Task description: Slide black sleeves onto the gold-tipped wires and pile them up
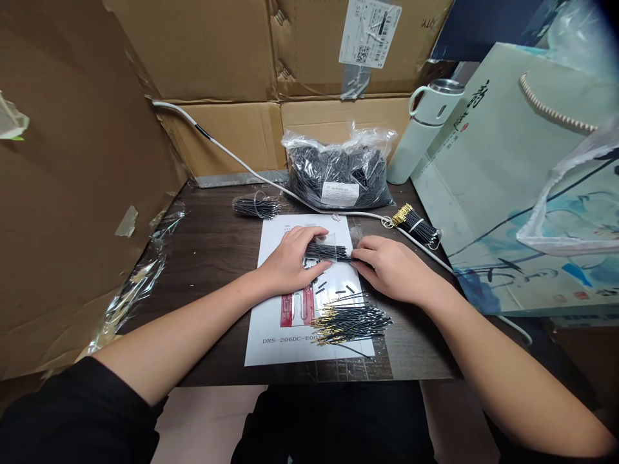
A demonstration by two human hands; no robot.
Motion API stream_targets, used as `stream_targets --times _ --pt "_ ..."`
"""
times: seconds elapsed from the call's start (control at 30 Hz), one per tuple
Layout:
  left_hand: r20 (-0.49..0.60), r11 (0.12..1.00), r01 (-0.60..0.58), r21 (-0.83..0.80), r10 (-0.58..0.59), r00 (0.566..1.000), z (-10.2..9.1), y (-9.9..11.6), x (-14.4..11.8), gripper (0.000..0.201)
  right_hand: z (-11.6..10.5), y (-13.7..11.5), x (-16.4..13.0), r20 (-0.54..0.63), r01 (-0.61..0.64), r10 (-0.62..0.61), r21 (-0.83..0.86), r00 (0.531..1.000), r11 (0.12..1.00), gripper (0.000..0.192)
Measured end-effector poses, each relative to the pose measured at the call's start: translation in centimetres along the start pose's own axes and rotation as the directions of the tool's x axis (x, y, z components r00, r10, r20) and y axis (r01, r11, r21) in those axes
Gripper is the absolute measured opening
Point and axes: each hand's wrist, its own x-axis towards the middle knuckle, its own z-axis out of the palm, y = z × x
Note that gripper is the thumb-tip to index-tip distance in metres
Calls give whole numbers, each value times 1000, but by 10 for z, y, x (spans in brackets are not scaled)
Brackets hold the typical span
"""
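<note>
My left hand (293, 260) curls around a clear plastic holder (331, 238) with a bundle of black wires (333, 251) lying in it. The wires point to the right, toward my right hand (387, 265). That hand is closed in a pinch at the bundle's right end, on what looks like a thin black wire (354, 260); its fingertips are partly hidden. Just below both hands lies a loose pile of black wires with gold-coloured ends (353, 322). Several short black tube pieces (341, 292) are scattered between the hands and the pile.
Under the work lies a printed white sheet (264, 322) on the dark wooden table (203, 258). Behind are a clear bag of black parts (341, 171), a white cable (242, 164) and two tied wire bundles (416, 225). A bottle (425, 129) and paper bag (507, 161) stand right; cardboard surrounds.
</note>
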Motion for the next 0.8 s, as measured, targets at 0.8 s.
stream_targets --times 0.8 --pt "-85 971 59 -232 -80 993 -2 0 1 52 -6 -10 1 -339 -42 211 443 917 895 42"
